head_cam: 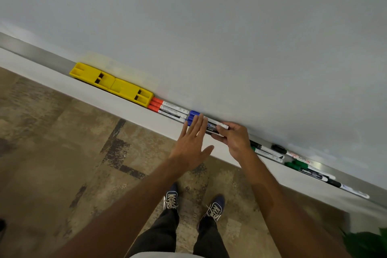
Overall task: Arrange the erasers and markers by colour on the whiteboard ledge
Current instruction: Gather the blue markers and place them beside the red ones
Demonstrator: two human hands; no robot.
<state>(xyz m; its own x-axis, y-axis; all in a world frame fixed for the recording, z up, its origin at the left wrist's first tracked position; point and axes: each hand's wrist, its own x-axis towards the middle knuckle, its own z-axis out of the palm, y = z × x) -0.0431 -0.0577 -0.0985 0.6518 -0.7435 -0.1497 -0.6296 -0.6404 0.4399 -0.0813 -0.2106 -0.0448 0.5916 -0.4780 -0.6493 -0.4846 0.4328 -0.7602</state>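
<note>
Two yellow erasers [111, 83] lie end to end at the left of the whiteboard ledge [37, 56]. Right of them lie three red-capped markers [167, 109], then the blue-capped markers [193, 116]. My right hand [233, 139] pinches the white tail ends of the blue markers on the ledge. My left hand [192, 142] hovers flat with spread fingers over their blue caps, holding nothing. Further right lie black-capped markers [278, 148] and green-capped markers [293, 165], mixed together.
The whiteboard [209, 27] rises behind the ledge. A white wall strip [117, 104] runs under it. Below are a patterned brown floor, my two shoes [192, 203] and a green plant [368, 243] at the bottom right.
</note>
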